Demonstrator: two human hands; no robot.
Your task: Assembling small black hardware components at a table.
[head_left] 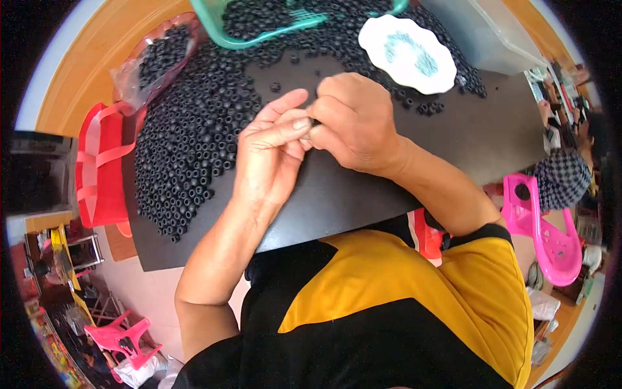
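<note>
Nearest the camera, the person's yellow-and-black shirt fills the lower frame, and both forearms rise from it onto a black board that serves as the work surface. Above its near edge the left hand and right hand meet fingertip to fingertip. The fingers of both are drawn together, pinching at one spot between them; what they clamp is hidden by the fingertips, though it is probably one of the small black rings heaped just to the left.

Those rings look light, rubbery and slightly soft, so they should take a firm pinch without harm. They are small and round enough to roll or flick away. The outer rim, held between thumb and forefinger, looks the best place to grip.

The heap spreads over the left and far parts of the board, touching the left hand's side. The right part of the board is bare and gives free room. The near and left edges are close, and stray rings could roll off there.

Farther off sit a white scalloped dish, a green basket, a clear bag of rings and a red bag.
</note>
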